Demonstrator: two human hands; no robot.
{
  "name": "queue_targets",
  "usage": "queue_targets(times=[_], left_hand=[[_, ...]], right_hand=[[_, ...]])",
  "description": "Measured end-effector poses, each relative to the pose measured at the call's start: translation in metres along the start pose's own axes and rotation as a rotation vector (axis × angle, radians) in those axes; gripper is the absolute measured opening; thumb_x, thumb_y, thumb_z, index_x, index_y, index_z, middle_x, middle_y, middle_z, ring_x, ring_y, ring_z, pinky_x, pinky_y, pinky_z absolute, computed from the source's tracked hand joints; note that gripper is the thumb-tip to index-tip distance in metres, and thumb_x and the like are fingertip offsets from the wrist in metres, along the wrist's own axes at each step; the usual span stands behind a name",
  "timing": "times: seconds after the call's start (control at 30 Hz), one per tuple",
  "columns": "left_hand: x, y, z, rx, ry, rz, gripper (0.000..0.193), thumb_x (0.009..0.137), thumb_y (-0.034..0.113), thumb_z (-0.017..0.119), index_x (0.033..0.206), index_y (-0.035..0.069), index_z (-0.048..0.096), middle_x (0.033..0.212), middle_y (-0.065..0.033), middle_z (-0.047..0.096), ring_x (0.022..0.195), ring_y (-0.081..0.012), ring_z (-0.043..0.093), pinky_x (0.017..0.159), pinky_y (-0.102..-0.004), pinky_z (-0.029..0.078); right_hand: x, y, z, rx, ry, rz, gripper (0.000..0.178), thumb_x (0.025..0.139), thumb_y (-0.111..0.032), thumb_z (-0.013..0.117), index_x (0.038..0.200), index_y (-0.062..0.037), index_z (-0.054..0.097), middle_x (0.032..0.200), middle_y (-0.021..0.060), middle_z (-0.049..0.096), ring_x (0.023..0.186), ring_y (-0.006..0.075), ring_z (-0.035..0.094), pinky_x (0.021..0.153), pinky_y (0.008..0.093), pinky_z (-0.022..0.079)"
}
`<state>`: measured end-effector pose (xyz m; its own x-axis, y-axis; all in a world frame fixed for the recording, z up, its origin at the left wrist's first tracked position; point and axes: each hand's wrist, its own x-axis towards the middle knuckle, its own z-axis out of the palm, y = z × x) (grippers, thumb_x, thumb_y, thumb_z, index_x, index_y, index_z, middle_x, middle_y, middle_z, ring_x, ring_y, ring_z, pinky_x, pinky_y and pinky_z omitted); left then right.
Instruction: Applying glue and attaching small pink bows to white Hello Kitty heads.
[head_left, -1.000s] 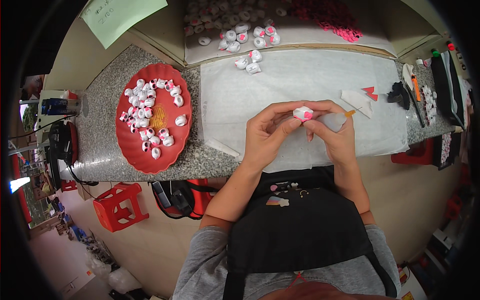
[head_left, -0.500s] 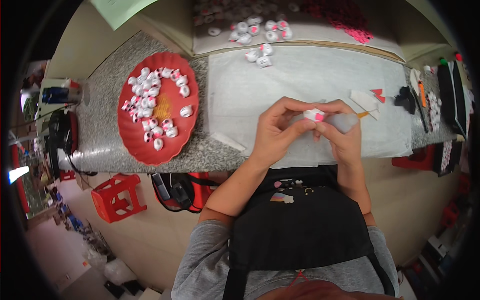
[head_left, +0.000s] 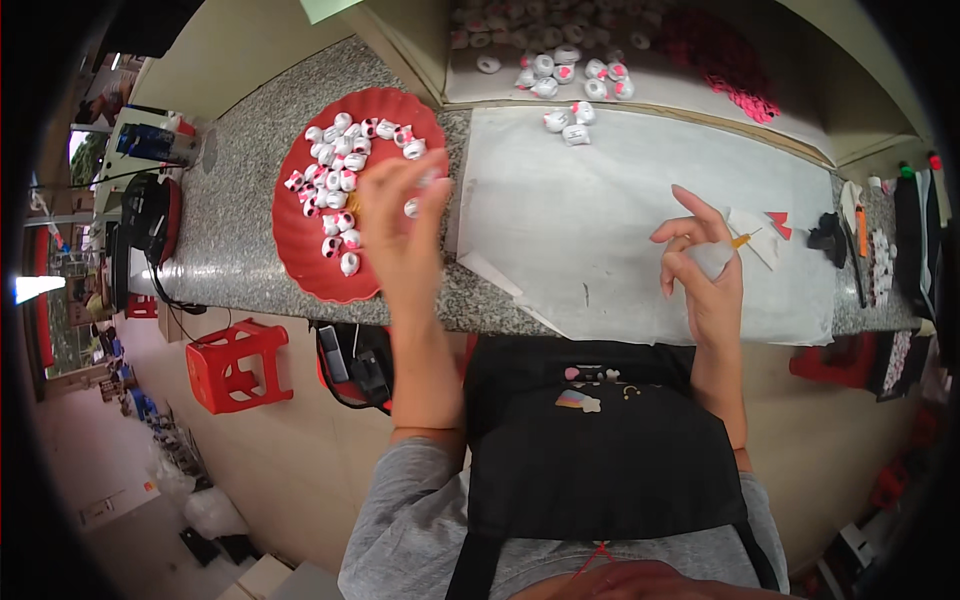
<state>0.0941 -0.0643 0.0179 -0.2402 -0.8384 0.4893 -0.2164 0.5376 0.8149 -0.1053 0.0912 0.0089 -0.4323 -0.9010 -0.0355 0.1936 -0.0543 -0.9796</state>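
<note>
My left hand (head_left: 405, 225) hovers over the right part of a red scalloped plate (head_left: 296, 250), smeared by motion. A small white piece shows near its thumb and fingertips; I cannot tell whether it is held or lies on the plate. Several small white and pink cat-like beads (head_left: 338, 145) lie on that plate. Over the white sheet, my right hand (head_left: 705, 260) is closed round a translucent squeeze bottle (head_left: 712, 258) with an orange needle tip (head_left: 741, 241) pointing right. Its index finger is stretched out, away from the bottle.
White sheeting (head_left: 560, 210) covers the granite worktop (head_left: 235, 220). Three beads (head_left: 576, 134) sit at its far edge, below a shelf with more beads and a pink heap (head_left: 745, 98). Paper scraps (head_left: 752, 238), black cloth (head_left: 826, 236) and tools lie right. A red stool (head_left: 240, 365) stands left below.
My hands have parted: they were together around a white and pink bead. The left has swung left over the plate, while the right keeps the squeeze bottle over the sheet. The view has shifted.
</note>
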Motion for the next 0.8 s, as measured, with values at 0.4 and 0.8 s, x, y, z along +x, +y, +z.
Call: queue_targets(times=[0.4, 0.8], left_hand=[[0.020, -0.027, 0.110, 0.583, -0.406, 0.492, 0.024, 0.065, 0.003, 0.056, 0.089, 0.008, 0.055, 0.089, -0.0087, 0.052, 0.074, -0.0241, 0.051, 0.061, -0.0319, 0.043], [-0.024, 0.042, 0.094, -0.969, -0.580, -0.750, 0.021, 0.080, 0.010, 0.044, 0.099, 0.002, 0.043, 0.091, -0.0148, 0.055, 0.074, -0.0171, 0.056, 0.068, -0.0243, 0.046]], right_hand=[[-0.019, -0.008, -0.014, 0.028, 0.085, -0.081, 0.029, 0.071, -0.010, 0.045, 0.098, -0.0017, 0.034, 0.100, 0.0121, 0.040, 0.068, 0.0198, 0.051, 0.049, 0.0255, 0.043], [-0.025, -0.015, -0.032, 0.212, 0.267, -0.184, 0.025, 0.073, -0.004, 0.050, 0.097, -0.0001, 0.044, 0.092, 0.0104, 0.047, 0.073, 0.0177, 0.051, 0.054, 0.0267, 0.044]])
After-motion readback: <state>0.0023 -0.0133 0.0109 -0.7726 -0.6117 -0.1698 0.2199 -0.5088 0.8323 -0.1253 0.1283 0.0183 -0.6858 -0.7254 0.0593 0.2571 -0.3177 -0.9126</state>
